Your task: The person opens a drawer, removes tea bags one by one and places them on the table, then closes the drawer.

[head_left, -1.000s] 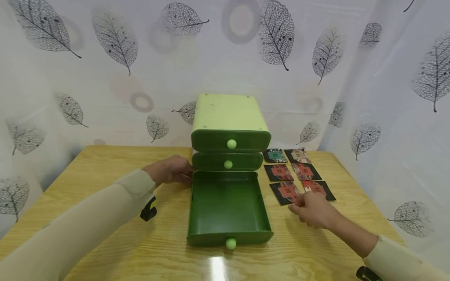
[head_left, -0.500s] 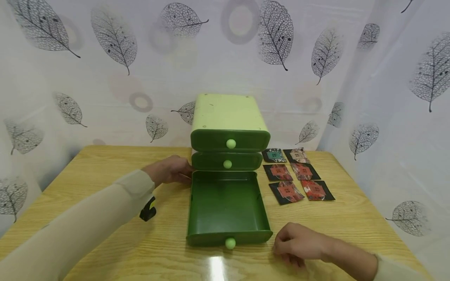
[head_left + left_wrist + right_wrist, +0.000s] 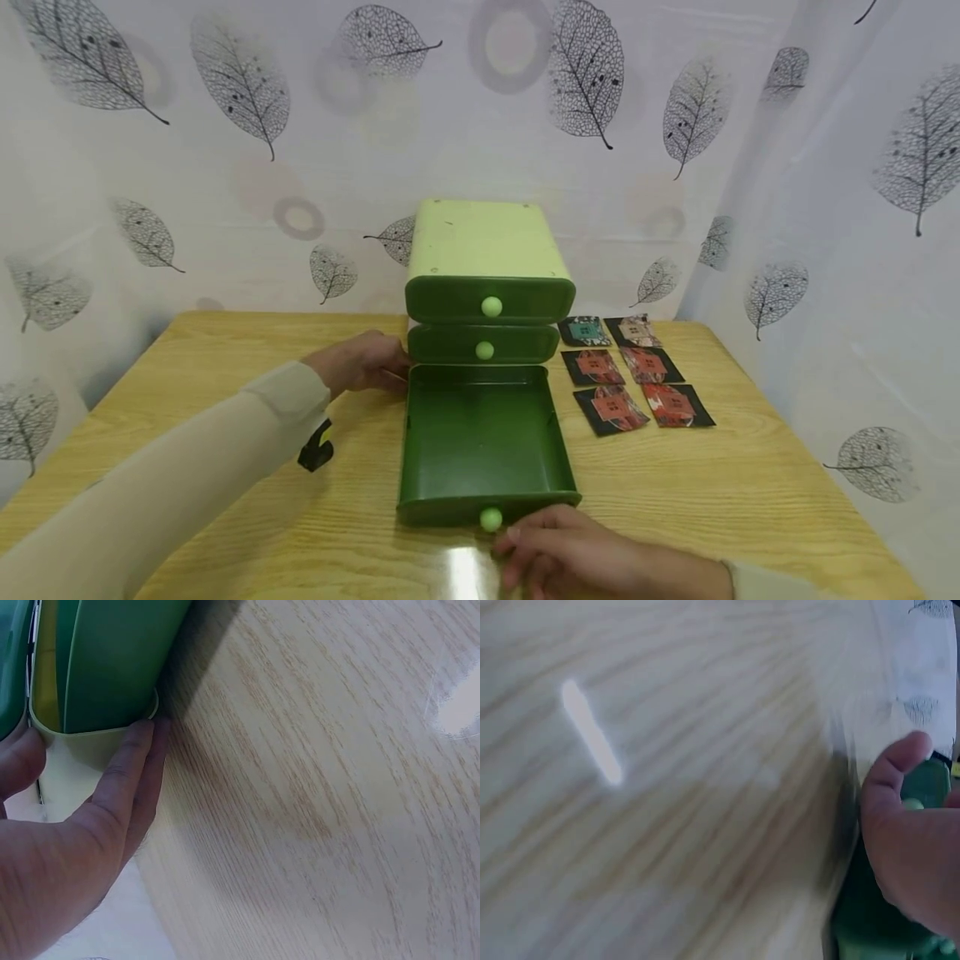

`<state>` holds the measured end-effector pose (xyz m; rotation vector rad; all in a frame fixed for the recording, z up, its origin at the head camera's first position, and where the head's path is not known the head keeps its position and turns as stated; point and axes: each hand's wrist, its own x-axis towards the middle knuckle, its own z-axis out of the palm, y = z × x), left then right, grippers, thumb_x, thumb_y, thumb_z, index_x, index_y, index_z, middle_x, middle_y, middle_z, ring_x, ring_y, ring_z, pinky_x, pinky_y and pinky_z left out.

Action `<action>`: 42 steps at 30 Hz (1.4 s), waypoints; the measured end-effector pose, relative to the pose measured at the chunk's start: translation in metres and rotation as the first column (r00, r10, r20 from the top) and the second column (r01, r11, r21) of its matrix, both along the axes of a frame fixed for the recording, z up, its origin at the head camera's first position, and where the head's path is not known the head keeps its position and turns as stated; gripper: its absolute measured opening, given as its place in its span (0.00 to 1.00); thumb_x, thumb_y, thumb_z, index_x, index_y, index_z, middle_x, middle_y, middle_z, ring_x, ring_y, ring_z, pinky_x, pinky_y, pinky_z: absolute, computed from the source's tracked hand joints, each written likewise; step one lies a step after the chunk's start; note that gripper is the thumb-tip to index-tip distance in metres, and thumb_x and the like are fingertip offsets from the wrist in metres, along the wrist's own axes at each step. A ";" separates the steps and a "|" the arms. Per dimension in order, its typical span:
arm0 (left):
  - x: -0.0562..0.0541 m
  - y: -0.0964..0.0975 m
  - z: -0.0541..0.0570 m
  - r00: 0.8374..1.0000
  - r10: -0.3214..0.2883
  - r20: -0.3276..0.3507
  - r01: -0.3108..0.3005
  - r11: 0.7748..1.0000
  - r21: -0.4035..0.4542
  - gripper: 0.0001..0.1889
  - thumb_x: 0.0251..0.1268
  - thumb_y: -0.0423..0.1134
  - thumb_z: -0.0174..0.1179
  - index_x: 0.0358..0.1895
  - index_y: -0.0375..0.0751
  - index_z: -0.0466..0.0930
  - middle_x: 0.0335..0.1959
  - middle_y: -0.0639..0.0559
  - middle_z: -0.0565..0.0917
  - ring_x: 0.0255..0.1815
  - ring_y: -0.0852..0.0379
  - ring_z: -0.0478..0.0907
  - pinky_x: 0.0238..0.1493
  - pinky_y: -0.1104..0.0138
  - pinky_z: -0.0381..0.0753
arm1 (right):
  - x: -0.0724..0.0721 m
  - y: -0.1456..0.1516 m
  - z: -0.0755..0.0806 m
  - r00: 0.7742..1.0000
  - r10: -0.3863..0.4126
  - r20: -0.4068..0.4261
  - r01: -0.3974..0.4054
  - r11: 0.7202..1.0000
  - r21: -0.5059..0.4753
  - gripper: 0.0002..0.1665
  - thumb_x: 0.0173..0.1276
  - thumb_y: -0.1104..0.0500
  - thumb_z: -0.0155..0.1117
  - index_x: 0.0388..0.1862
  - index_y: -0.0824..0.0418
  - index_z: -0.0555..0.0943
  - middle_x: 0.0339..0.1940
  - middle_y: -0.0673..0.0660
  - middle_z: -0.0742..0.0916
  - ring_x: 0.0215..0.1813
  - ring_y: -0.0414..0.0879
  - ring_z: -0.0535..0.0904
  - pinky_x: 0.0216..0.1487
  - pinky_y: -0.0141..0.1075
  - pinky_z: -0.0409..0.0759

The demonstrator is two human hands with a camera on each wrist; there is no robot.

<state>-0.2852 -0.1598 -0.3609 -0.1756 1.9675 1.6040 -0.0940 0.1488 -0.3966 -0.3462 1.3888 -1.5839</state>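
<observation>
A small drawer cabinet with a pale yellow-green top (image 3: 483, 237) and dark green drawer fronts stands on the table. Its bottom drawer (image 3: 487, 442) is pulled out and holds nothing, with a round light-green knob (image 3: 491, 520) on its front. My left hand (image 3: 363, 362) rests against the cabinet's left side. In the left wrist view, straight fingers (image 3: 124, 776) touch the side wall beside the drawer. My right hand (image 3: 577, 554) is just right of the knob, its fingers loosely bent and holding nothing. In the right wrist view the thumb (image 3: 896, 761) stands apart from the fingers.
Several black packets with red, teal and beige labels (image 3: 611, 408) lie in two columns right of the cabinet. A small black object with a yellow-green part (image 3: 316, 447) is below my left forearm. A leaf-patterned curtain (image 3: 487, 125) hangs behind the wooden table (image 3: 720, 492).
My right hand has moved from the packets down and left to the knob of the pulled-out bottom drawer. My left hand stays at the cabinet's side.
</observation>
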 end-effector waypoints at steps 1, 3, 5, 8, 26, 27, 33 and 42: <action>0.000 0.000 0.000 1.000 -0.001 0.000 0.001 1.000 0.001 0.19 0.69 0.27 0.54 0.60 0.21 0.70 0.51 0.34 0.83 0.50 0.45 0.83 0.62 0.53 0.82 | 0.001 -0.004 -0.001 1.000 -0.020 0.017 0.020 1.000 -0.019 0.30 0.81 0.52 0.46 0.65 0.78 0.70 0.39 0.46 0.88 0.30 0.31 0.80 0.32 0.22 0.79; 0.000 0.000 -0.001 1.000 -0.002 -0.001 0.002 1.000 0.000 0.19 0.69 0.27 0.54 0.60 0.21 0.70 0.52 0.33 0.83 0.51 0.44 0.83 0.62 0.53 0.82 | 0.003 -0.013 -0.002 0.998 -0.046 0.051 0.048 0.998 -0.048 0.29 0.81 0.51 0.46 0.65 0.76 0.70 0.39 0.47 0.89 0.30 0.31 0.80 0.32 0.22 0.79; -0.001 0.000 -0.001 1.000 0.000 0.000 0.000 1.000 -0.002 0.19 0.69 0.27 0.54 0.61 0.21 0.69 0.53 0.32 0.82 0.51 0.44 0.82 0.61 0.53 0.82 | 0.005 -0.019 -0.004 0.995 -0.067 0.068 0.071 0.996 -0.058 0.28 0.82 0.50 0.46 0.61 0.74 0.73 0.39 0.46 0.89 0.30 0.31 0.81 0.32 0.22 0.79; -0.001 0.000 0.000 1.000 0.004 0.008 -0.004 1.000 -0.004 0.19 0.69 0.26 0.54 0.60 0.22 0.69 0.51 0.34 0.82 0.49 0.46 0.82 0.61 0.53 0.83 | 0.006 -0.026 -0.007 0.989 -0.108 0.096 0.115 0.991 -0.067 0.25 0.81 0.47 0.47 0.56 0.69 0.76 0.38 0.46 0.89 0.30 0.31 0.82 0.33 0.23 0.80; -0.003 0.000 0.001 1.000 0.001 0.025 -0.001 1.000 0.005 0.19 0.67 0.26 0.54 0.60 0.22 0.71 0.49 0.35 0.83 0.46 0.48 0.82 0.61 0.54 0.83 | -0.020 -0.047 -0.008 0.924 -0.382 0.022 0.379 0.922 0.080 0.22 0.80 0.48 0.50 0.48 0.66 0.78 0.27 0.47 0.84 0.26 0.36 0.76 0.28 0.26 0.76; -0.003 0.000 0.002 1.000 -0.003 0.022 0.003 1.000 0.007 0.18 0.67 0.26 0.55 0.58 0.23 0.72 0.48 0.36 0.84 0.45 0.49 0.83 0.60 0.55 0.83 | -0.023 -0.048 -0.008 0.923 -0.385 0.020 0.383 0.921 0.078 0.22 0.80 0.48 0.49 0.48 0.66 0.78 0.27 0.47 0.83 0.26 0.36 0.76 0.28 0.26 0.76; -0.003 0.001 0.002 1.000 0.007 0.028 -0.006 1.000 -0.003 0.19 0.66 0.26 0.55 0.59 0.23 0.72 0.47 0.38 0.84 0.44 0.50 0.83 0.60 0.56 0.83 | -0.034 -0.053 -0.004 0.920 -0.392 0.003 0.391 0.918 0.074 0.21 0.81 0.48 0.48 0.47 0.65 0.77 0.27 0.47 0.83 0.27 0.37 0.76 0.29 0.27 0.76; -0.006 0.001 0.000 0.999 0.022 0.047 -0.021 1.000 -0.015 0.22 0.68 0.26 0.54 0.63 0.23 0.67 0.44 0.40 0.82 0.41 0.50 0.81 0.62 0.53 0.81 | -0.057 -0.059 0.000 0.893 -0.449 -0.037 0.450 0.891 0.059 0.21 0.82 0.48 0.46 0.47 0.66 0.76 0.26 0.47 0.81 0.26 0.36 0.76 0.28 0.25 0.77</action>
